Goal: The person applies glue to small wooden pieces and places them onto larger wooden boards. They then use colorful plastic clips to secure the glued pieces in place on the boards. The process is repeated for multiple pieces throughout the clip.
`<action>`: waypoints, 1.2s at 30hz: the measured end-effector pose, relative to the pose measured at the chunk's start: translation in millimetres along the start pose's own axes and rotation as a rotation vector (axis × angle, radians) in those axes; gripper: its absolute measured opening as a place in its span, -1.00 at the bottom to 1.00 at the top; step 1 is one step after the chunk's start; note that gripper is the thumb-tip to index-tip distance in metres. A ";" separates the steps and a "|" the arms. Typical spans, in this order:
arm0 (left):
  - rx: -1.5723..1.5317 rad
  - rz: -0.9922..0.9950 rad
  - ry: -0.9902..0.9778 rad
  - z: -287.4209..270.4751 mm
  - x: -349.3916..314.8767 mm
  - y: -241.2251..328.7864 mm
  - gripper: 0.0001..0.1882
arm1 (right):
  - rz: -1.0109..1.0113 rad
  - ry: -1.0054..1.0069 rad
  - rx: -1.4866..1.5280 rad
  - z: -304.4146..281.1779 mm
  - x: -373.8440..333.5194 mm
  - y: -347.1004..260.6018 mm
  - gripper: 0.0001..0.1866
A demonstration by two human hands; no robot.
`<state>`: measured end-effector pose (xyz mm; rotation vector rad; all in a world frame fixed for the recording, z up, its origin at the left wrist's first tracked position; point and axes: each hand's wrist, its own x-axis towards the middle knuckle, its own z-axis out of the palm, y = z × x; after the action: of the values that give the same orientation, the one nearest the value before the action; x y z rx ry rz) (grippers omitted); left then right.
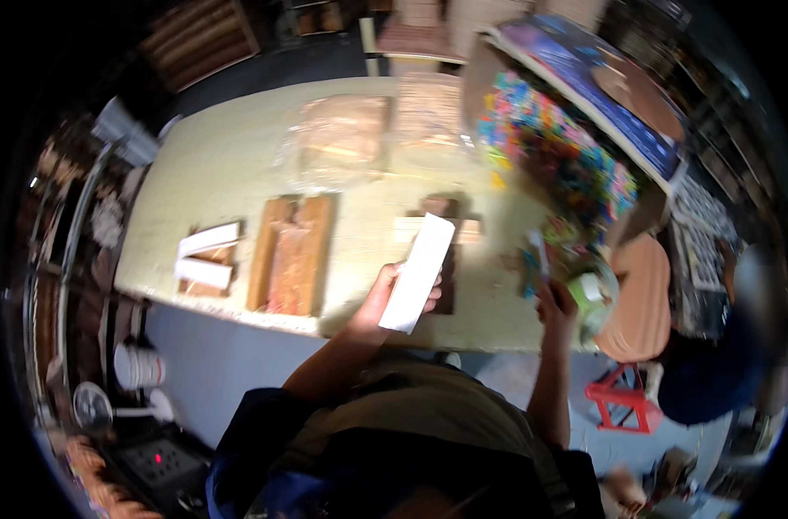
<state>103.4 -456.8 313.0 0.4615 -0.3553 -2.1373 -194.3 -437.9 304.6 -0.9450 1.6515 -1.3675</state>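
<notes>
My left hand (pixel 380 296) is closed around a flat white strip (pixel 420 270), thumb on its near side and fingertips showing past its right edge. The strip is tilted, its top leaning to the right. Beneath it on the table lies a cross-shaped wooden piece (pixel 447 296), partly covered by the strip. My right hand (pixel 556 304) is closed on a thin pale stick (pixel 539 246) that points up and away; blur hides its exact kind. Just right of that hand is a clear tub (pixel 613 290) with a green and white label.
A wooden frame (pixel 324 242) and white strips (pixel 209 272) on wood lie left. Plastic-wrapped wooden stacks (pixel 346 125) stand at the back. Rightward are a box of colourful small pieces (pixel 541 117), stacked rounded boards (pixel 640 298) and a red stool (pixel 619 402) below the pale table (pixel 212 156).
</notes>
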 end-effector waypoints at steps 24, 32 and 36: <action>-0.077 0.741 0.537 -243.7 -65.9 139.6 -0.64 | 0.132 0.281 0.340 -44.2 -62.0 16.3 -0.73; 1.933 0.922 0.390 -87.1 18.6 76.1 -0.62 | 0.110 0.356 0.414 -70.4 -60.2 20.2 -0.75; 2.133 0.790 0.109 -49.9 78.2 57.0 -0.50 | 0.125 0.317 0.379 -68.4 -58.7 18.5 -0.75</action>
<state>125.2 -557.3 277.1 1.1912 -2.2051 -0.2398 -232.6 -354.3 300.8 -0.4148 1.5631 -1.7292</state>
